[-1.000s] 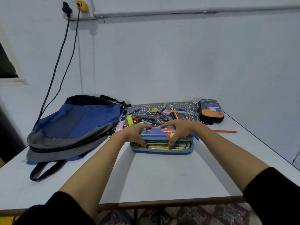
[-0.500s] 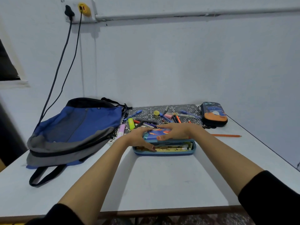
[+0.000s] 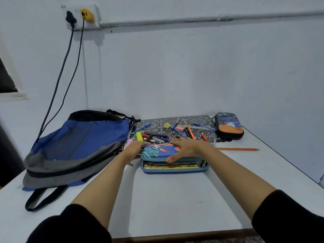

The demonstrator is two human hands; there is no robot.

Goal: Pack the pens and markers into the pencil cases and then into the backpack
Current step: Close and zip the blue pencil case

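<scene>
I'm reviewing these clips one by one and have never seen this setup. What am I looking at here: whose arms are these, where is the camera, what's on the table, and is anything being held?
There is no machine here. A person wears a camera on the head, looking forward and down, so the two bare arms in black sleeves are their own. It is the only view.

On the white table lies a blue pencil case, its lid partly open, with pencils visible inside. The left hand rests at its left end and the right hand lies flat on the lid; neither has a closed grip on anything.

Behind it, loose pens and markers are scattered on a patterned mat. A blue and grey backpack lies to the left, a second pencil case, dark and shut, to the right, and an orange pencil lies alone.
</scene>
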